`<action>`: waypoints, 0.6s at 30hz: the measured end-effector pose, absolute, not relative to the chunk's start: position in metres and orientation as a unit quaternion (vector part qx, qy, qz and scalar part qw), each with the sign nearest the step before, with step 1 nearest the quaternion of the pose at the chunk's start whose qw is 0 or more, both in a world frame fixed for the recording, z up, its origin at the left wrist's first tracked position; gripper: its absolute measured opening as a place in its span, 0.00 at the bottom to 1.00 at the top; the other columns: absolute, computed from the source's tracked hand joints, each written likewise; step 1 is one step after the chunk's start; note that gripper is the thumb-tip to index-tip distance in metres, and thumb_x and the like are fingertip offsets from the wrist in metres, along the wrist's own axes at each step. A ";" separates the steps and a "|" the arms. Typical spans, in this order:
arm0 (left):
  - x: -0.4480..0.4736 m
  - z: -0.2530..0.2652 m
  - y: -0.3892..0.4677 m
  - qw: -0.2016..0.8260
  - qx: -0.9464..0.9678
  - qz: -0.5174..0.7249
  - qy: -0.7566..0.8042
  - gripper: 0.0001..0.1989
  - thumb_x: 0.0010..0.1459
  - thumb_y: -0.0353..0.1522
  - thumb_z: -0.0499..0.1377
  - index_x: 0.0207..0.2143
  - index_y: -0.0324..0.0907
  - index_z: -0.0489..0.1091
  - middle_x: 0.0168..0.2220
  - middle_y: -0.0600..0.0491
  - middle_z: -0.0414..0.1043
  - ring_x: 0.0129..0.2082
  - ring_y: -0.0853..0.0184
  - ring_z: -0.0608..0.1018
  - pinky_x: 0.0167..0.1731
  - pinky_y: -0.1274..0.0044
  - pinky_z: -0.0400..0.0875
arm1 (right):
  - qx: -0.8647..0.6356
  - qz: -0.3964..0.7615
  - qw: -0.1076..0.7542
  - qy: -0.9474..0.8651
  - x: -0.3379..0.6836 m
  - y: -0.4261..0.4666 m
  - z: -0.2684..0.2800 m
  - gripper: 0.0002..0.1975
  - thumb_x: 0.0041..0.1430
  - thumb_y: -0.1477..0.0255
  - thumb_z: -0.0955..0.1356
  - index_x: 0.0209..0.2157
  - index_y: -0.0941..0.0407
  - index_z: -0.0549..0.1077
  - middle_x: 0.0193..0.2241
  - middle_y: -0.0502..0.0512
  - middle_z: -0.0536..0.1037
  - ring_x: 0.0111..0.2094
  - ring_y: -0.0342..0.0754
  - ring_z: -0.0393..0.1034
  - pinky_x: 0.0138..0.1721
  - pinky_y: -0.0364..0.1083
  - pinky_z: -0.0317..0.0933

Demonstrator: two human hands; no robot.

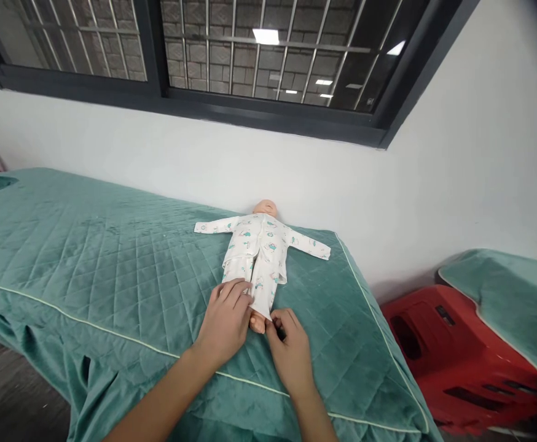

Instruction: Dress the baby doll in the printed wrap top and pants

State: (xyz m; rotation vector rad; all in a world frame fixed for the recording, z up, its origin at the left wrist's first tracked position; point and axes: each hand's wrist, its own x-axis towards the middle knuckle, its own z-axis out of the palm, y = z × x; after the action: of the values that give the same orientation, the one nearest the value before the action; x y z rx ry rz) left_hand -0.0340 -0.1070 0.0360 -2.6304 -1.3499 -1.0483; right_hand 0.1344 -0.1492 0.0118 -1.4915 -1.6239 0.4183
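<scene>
A baby doll [265, 209] lies on its back on a green quilted bed cover [125, 258], its head toward the wall and both arms spread wide. It wears a white printed shirt [260, 236] and matching white trousers [263, 288]. My left hand [226, 316] rests over one trouser leg, covering that leg's lower end; its fingertips are partly hidden against the cloth. With thumb and fingers pinched, my right hand [289, 344] grips the hem of the other trouser leg. Between my hands a bare doll foot [257, 322] sticks out below the hem.
A white wall [324, 184] and a dark-framed window [273, 116] with metal bars stand behind the bed. To the right are a red plastic stool [453, 350] and another green cover [512, 294]. The bed's piped front edge runs below my hands.
</scene>
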 end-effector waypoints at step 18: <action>-0.039 0.015 -0.111 -0.033 -0.729 -0.389 -0.563 0.08 0.58 0.25 0.54 0.40 0.42 0.68 0.43 0.47 0.69 0.43 0.57 0.70 0.42 0.65 0.68 | -0.608 0.169 0.441 -0.638 0.136 -0.153 0.007 0.07 0.65 0.72 0.62 0.41 0.54 0.71 0.38 0.54 0.72 0.39 0.49 0.66 0.42 0.48 0.60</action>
State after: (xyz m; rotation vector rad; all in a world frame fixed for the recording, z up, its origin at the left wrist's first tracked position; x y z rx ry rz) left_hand -0.0386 -0.1108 0.0147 -2.3375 -1.8067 -1.2473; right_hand 0.1357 -0.1531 0.0069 -1.5098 -1.5837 0.4189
